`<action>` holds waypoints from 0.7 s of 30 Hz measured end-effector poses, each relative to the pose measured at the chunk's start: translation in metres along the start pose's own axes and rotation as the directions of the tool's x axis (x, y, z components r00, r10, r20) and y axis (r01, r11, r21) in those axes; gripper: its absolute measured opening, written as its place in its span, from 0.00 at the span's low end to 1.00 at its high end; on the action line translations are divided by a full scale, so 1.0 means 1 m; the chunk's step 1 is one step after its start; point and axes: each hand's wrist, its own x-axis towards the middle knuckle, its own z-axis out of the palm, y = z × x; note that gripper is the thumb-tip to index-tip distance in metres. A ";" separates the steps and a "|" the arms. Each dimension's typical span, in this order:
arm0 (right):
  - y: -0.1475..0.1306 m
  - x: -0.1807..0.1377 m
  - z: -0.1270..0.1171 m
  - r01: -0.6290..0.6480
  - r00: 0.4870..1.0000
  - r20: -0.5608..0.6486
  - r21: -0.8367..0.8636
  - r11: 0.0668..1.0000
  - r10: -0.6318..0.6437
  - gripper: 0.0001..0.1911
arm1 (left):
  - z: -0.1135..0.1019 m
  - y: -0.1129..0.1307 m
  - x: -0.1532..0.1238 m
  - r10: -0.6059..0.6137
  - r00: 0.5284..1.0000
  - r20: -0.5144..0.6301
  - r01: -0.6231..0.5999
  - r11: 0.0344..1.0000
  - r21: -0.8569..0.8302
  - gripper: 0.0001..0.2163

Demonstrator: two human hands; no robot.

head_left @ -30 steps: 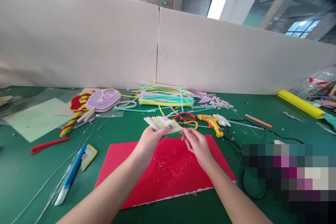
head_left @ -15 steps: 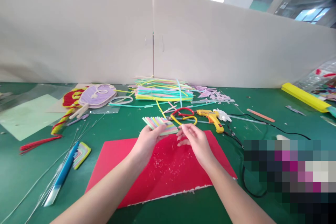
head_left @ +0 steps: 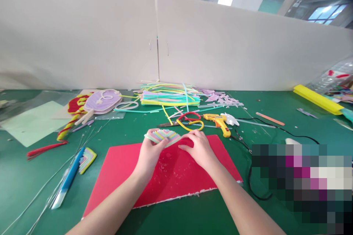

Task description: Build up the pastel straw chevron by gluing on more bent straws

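Note:
Above the red board, a striped pastel piece of pipe cleaners (head_left: 165, 136) is pinched in my left hand (head_left: 150, 150), thumb on the near side. My right hand (head_left: 199, 147) is at the piece's right tip, its index fingertip touching or almost touching it. Thumb and fingers of that hand are apart, with nothing visible between them. White bits of fluff are scattered over the red board (head_left: 121, 169) beneath both hands. Just beyond them lie scissors (head_left: 190, 121) with red and yellow handles. A similar striped piece (head_left: 87, 160) lies at the left, beside a blue-and-white tube (head_left: 68, 178).
A bundle of pastel pipe cleaners (head_left: 171, 97) lies near the white partition (head_left: 220, 44), with lilac scraps (head_left: 220, 98) beside it. Right of the scissors is a yellow glue gun (head_left: 219, 123) with a black cord. A lilac fan-shaped craft (head_left: 103, 101) lies at the back left.
The striped piece has turned in my left hand and moved slightly left, its stripes now fanned upward. My right hand has shifted left with it. The camera view has shifted a little.

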 end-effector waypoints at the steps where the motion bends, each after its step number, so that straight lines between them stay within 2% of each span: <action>1: 0.000 0.000 0.001 -0.005 1.000 0.000 0.006 1.000 0.005 0.12 | -0.001 0.001 -0.003 0.018 1.000 -0.014 -0.018 1.000 0.021 0.18; 7: 0.003 -0.001 0.001 -0.012 1.000 -0.021 0.021 1.000 0.012 0.11 | -0.010 0.002 -0.009 0.062 0.998 -0.015 -0.057 0.978 0.203 0.16; 12: 0.005 -0.001 0.003 0.012 0.999 -0.044 0.083 0.997 -0.008 0.07 | -0.023 -0.001 -0.003 0.075 0.997 0.036 -0.081 0.963 0.258 0.14; 17: 0.002 0.001 0.002 -0.005 0.996 -0.081 0.275 0.961 0.028 0.09 | -0.029 -0.004 0.003 0.069 0.995 0.066 -0.084 0.965 0.250 0.12; 21: -0.004 0.002 0.000 -0.123 0.989 -0.010 0.471 0.874 0.145 0.10 | -0.029 -0.005 0.004 0.078 0.996 0.052 -0.088 0.968 0.235 0.11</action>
